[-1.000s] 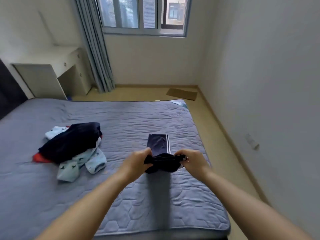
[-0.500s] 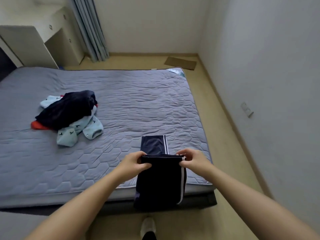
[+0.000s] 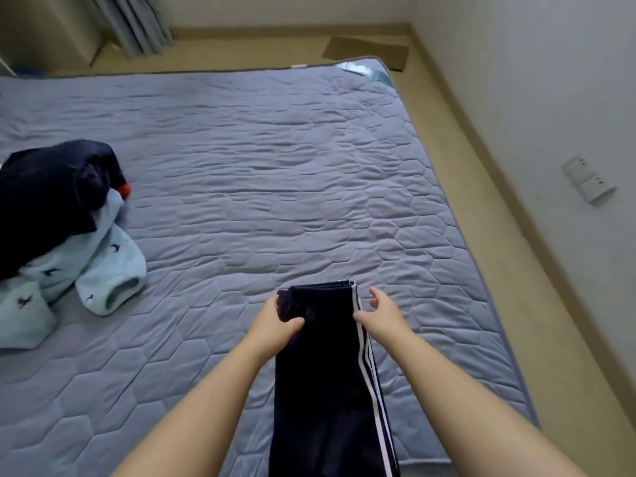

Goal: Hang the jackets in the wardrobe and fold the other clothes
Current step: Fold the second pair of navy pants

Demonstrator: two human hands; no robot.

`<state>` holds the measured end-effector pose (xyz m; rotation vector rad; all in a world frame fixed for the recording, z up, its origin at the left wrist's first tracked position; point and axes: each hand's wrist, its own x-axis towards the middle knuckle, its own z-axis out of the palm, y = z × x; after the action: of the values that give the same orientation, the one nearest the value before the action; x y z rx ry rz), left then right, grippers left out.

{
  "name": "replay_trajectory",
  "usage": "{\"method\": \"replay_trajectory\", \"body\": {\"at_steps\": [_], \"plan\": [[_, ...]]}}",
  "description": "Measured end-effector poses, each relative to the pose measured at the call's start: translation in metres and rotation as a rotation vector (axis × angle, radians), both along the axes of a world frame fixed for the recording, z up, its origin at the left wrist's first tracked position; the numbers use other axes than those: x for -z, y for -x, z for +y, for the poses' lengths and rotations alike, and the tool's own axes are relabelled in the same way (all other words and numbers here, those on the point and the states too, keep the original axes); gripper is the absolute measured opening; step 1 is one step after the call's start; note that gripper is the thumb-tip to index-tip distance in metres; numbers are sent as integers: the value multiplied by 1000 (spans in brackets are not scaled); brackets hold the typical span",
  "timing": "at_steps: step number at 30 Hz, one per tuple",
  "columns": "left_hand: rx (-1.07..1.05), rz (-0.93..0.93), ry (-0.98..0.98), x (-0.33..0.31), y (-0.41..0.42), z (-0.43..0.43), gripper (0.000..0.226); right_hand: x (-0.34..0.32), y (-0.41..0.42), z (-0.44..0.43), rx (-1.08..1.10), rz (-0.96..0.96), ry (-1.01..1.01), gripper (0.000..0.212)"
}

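While your left hand (image 3: 275, 321) grips a far corner of the striped trousers (image 3: 323, 356) and your right hand (image 3: 382, 313) spreads open just beside them, they overhang the bed (image 3: 275, 166); that weight may drag the layers askew.

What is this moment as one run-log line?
left hand: grips trousers at top edge | right hand: open beside stripe | trousers: lying on bed | clothes pile: left, unfolded

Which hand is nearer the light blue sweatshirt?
Left. The left hand grips the dark trousers at the edge facing the light blue sweatshirt; the right hand is open at their striped edge, farther off.
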<state>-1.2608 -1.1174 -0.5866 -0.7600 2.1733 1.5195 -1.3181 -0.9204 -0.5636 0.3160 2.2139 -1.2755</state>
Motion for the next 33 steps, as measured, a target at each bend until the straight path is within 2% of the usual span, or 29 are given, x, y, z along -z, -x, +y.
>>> {"method": "replay_trajectory", "body": {"at_steps": [4, 6, 9, 13, 16, 19, 21, 23, 25, 27, 29, 31, 33], "plan": [[61, -211, 101, 85, -37, 7, 68, 95, -45, 14, 0, -137, -179, 48], [47, -255, 129, 110, -68, 11, 64, 125, -76, 27, -6, -214, -243, 48], [-33, -266, 103, 132, -109, 12, 46, 146, -115, 49, -28, -271, -318, 48], [-76, -331, 52, 150, -158, 18, 27, 155, -150, 75, -34, -263, -376, 33], [-104, -323, -48, 153, -190, 29, 24, 159, -171, 90, -45, -213, -437, 33], [-138, -314, -100, 150, -221, 43, 26, 159, -199, 99, -43, -240, -370, 28], [-146, -327, -106, 146, -243, 54, 17, 161, -218, 105, -83, -285, -279, 19], [-152, -319, -11, 144, -262, 59, 3, 163, -231, 114, -123, -257, -228, 13], [-192, -291, 73, 144, -277, 61, 12, 166, -239, 125, -114, -206, -215, 15], [-253, -270, 45, 143, -289, 66, 14, 168, -250, 137, -90, -225, -176, 17], [-284, -305, -56, 142, -301, 73, 10, 171, -264, 147, -62, -327, -78, 19], [-215, -355, -94, 145, -318, 79, 11, 175, -279, 155, -85, -406, -22, 20], [-270, -353, -96, 146, -335, 84, 13, 179, -292, 162, -79, -377, 1, 14]]}}
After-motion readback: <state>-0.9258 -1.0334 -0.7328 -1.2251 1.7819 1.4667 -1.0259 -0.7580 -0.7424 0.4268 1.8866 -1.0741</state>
